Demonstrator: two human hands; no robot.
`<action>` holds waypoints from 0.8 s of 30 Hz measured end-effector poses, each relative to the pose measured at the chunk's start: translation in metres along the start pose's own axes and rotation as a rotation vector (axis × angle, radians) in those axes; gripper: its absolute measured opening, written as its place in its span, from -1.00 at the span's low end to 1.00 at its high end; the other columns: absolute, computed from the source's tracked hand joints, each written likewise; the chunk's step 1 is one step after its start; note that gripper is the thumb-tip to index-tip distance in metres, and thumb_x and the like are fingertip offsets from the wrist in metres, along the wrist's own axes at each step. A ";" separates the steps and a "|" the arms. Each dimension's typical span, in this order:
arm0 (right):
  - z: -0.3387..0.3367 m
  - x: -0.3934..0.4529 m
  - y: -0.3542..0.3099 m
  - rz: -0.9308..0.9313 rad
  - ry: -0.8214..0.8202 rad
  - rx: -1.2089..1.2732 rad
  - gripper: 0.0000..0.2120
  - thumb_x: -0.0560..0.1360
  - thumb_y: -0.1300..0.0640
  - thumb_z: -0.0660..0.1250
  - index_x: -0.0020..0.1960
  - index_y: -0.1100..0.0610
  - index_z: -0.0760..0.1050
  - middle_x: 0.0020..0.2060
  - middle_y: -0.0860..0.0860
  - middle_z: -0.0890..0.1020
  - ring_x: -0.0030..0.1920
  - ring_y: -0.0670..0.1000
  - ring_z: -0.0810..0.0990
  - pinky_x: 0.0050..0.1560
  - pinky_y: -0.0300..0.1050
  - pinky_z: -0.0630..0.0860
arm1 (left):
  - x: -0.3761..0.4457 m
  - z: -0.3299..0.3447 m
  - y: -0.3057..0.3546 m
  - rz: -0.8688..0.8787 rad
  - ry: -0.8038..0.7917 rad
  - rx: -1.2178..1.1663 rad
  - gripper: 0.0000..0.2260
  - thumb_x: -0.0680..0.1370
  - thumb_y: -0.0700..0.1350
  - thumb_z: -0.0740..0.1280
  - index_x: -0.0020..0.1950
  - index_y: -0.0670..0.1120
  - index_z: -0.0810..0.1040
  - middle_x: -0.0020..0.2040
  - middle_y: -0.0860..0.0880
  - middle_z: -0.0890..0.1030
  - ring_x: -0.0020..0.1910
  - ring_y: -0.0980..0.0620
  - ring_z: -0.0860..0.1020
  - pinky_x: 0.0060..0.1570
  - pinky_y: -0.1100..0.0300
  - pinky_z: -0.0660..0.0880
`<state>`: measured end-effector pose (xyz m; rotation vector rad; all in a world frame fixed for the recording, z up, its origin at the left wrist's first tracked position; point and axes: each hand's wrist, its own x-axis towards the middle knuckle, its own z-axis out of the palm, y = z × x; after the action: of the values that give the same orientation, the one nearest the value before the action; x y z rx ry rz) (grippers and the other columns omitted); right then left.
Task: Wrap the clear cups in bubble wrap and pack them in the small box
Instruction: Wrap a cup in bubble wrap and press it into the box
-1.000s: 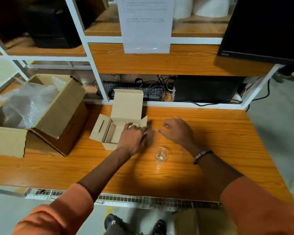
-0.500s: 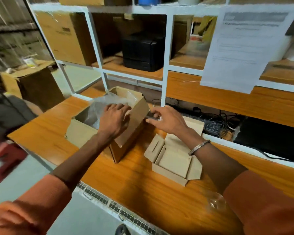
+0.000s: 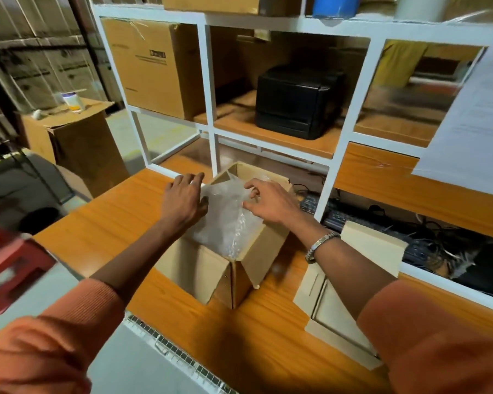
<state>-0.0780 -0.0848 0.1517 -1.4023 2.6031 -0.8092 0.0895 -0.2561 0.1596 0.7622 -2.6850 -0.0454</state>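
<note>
A big open cardboard box point(image 3: 208, 275) stands on the orange table, stuffed with clear bubble wrap point(image 3: 225, 220). My left hand point(image 3: 182, 199) rests on the wrap's left edge, fingers curled against it. My right hand point(image 3: 271, 201) pinches the wrap's upper right part between thumb and fingers. The small pale box point(image 3: 336, 314) lies open to the right, partly hidden under my right forearm. No clear cup is in view.
A white-framed shelf rack point(image 3: 211, 118) rises behind the table, holding a black printer point(image 3: 296, 103) and a large carton point(image 3: 151, 64). A keyboard point(image 3: 339, 214) and cables sit under the lower shelf. A paper sheet point(image 3: 473, 120) hangs at right. A red object point(image 3: 9, 268) is at left.
My view has swung left from the small box and cup to the big box. Both hands have moved onto the bubble wrap; the right one now pinches it. The cup has left the frame.
</note>
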 end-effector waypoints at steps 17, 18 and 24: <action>-0.099 0.036 0.014 0.002 0.371 0.076 -0.75 0.64 -0.14 0.38 0.14 -0.01 0.71 0.17 -0.04 0.58 0.25 0.02 0.49 0.24 0.04 0.48 | 0.089 -0.036 0.090 0.382 0.424 -0.244 -0.76 0.67 0.03 0.32 0.31 0.01 0.61 0.13 -0.01 0.73 0.17 -0.08 0.64 0.34 -0.10 0.39; -0.113 0.031 0.019 0.013 0.389 0.089 -0.75 0.66 -0.11 0.36 0.09 0.03 0.71 0.11 -0.02 0.64 0.18 0.02 0.54 0.19 0.06 0.50 | 0.091 -0.038 0.097 0.356 0.405 -0.262 -0.72 0.66 0.03 0.33 0.35 0.01 0.58 0.14 0.00 0.73 0.19 -0.08 0.64 0.37 -0.11 0.38; -0.175 -0.017 0.062 0.163 0.427 0.193 -0.76 0.68 -0.01 0.31 0.01 0.09 0.69 -0.10 0.00 0.70 -0.06 0.03 0.64 -0.09 -0.03 0.48 | 0.098 -0.033 0.139 0.277 0.381 -0.390 -0.73 0.65 0.10 0.31 0.11 -0.02 0.71 -0.01 -0.01 0.76 -0.08 -0.06 0.67 0.19 -0.05 0.51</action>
<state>-0.1688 0.0284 0.2693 -1.0424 2.7855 -1.4224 -0.0468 -0.1855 0.2395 0.2456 -2.2900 -0.3113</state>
